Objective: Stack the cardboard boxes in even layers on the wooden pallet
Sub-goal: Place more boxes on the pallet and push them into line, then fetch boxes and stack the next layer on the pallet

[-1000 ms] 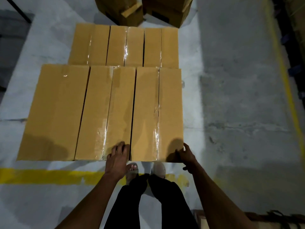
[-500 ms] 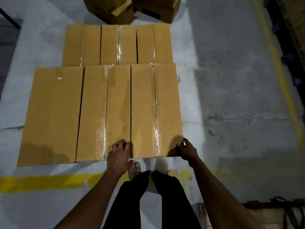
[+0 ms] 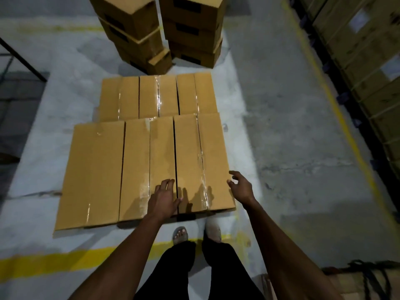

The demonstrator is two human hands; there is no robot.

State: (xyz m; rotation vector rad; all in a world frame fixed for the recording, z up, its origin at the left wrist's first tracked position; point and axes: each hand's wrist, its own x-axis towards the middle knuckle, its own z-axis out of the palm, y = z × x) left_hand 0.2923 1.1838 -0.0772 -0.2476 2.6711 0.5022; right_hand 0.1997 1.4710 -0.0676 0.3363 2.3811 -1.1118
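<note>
Three boxes side by side in the near row, right one (image 3: 203,163) under adjustment. Left hand (image 3: 163,199) flat on top, fingers relaxed; right hand (image 3: 240,187) loose beside its right edge, gripping nothing. Best nudged gently left, flush with neighbours. Pallet hidden beneath.

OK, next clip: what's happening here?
A person is laying long cardboard boxes side by side in a flat layer. The left hand rests flat on the near row, across the gap between the middle box and the rightmost box. The right hand hovers open just off that box's right edge. A lower far row lies behind, and more stacked boxes wait beyond. The pallet itself is hidden.
</note>
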